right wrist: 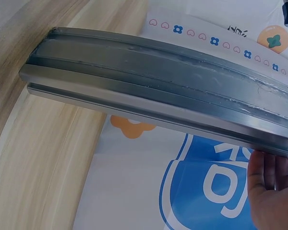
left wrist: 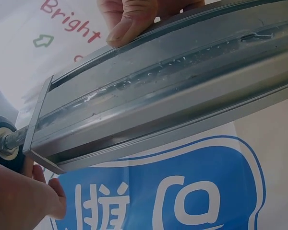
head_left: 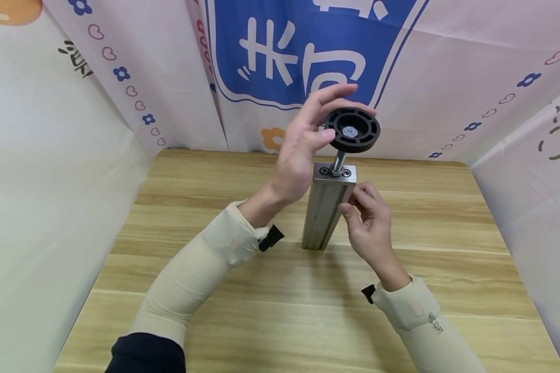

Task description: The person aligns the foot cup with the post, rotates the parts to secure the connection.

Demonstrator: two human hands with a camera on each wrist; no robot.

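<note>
Post: the metal post stood upright at the centre of the frame on the wooden table; stiff, and probably weighty (smooth faces, likely slick).
Disc: the black disc sat on a threaded rod at the top.
Left hand: the left hand lay with straight fingers against the disc's rim.
Right hand: the right hand pinched the post's upper edge; best gripped by its grooved sides.

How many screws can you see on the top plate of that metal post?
2: one screw at the plate's left corner, one screw at its right, either side of the threaded rod. Others may be hidden behind the rod.
</note>
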